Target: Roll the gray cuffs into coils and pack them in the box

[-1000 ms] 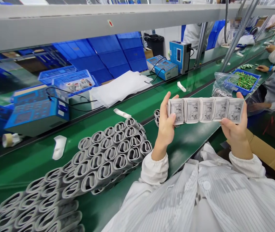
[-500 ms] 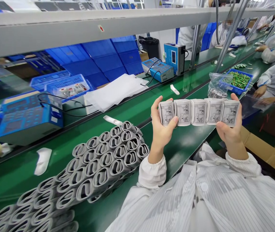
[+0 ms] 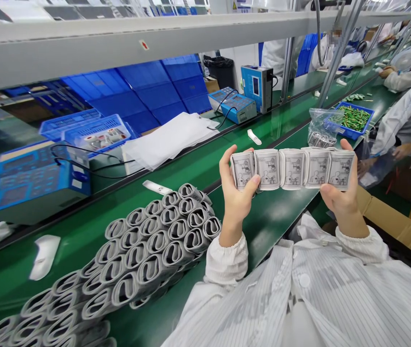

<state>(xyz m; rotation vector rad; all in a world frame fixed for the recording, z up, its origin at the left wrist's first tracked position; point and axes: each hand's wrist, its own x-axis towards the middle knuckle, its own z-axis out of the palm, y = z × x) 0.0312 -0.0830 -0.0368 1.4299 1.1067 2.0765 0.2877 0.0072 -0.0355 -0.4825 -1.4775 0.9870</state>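
Between my two hands is a row of rolled cuffs (image 3: 291, 168), pale grey with printed line drawings facing me. My left hand (image 3: 239, 190) is closed on the left end of the row, thumb across the front. At the other end, my right hand (image 3: 340, 193) presses inward with its thumb on the lower front. The row hangs in the air over the green bench edge, roughly level. To the left lies a large stack of rolled grey cuffs (image 3: 151, 246), their spiral ends showing.
White curved pieces (image 3: 45, 257) lie on the green conveyor belt (image 3: 93, 212). Beyond it are blue testing devices (image 3: 35, 180), white sheets (image 3: 171, 140) and blue trays (image 3: 97, 135). A blue basket (image 3: 353, 120) of green parts stands right, near a co-worker's arm (image 3: 396, 120). A shelf beam (image 3: 118, 41) crosses overhead.
The white pieces on the belt have slid left. My hands hold the row in nearly the same pose. The co-worker's arm on the right has shifted, and the view has turned slightly.
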